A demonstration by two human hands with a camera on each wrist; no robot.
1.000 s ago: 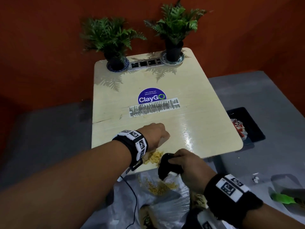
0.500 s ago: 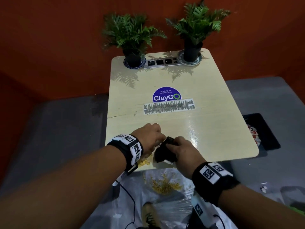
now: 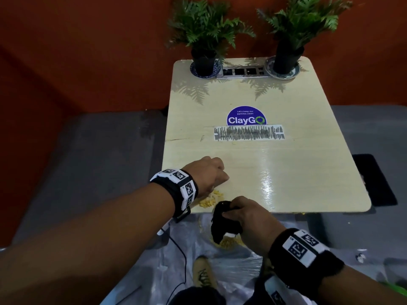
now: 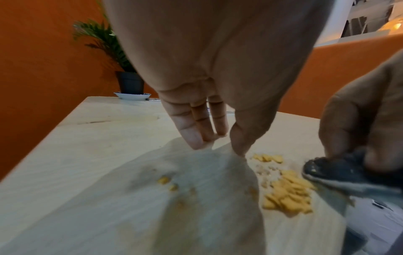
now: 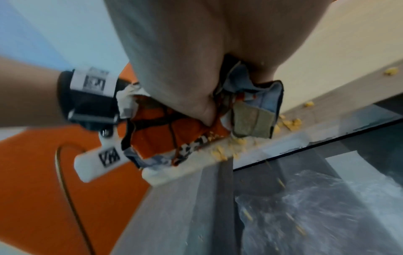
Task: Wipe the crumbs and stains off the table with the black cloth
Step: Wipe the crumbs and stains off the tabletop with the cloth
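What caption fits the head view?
Right hand grips black cloth at table edge beside crumbs; left hand nearby.

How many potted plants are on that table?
2. One potted plant stands at the table's far left corner, the other potted plant at the far right corner, each on a saucer. No others show.

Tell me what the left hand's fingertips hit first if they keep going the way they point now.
The left hand's fingertips point down at the table, so bare tabletop comes first. They look nearly on it already, though depth is unclear. The crumbs lie beside that line, not in it.
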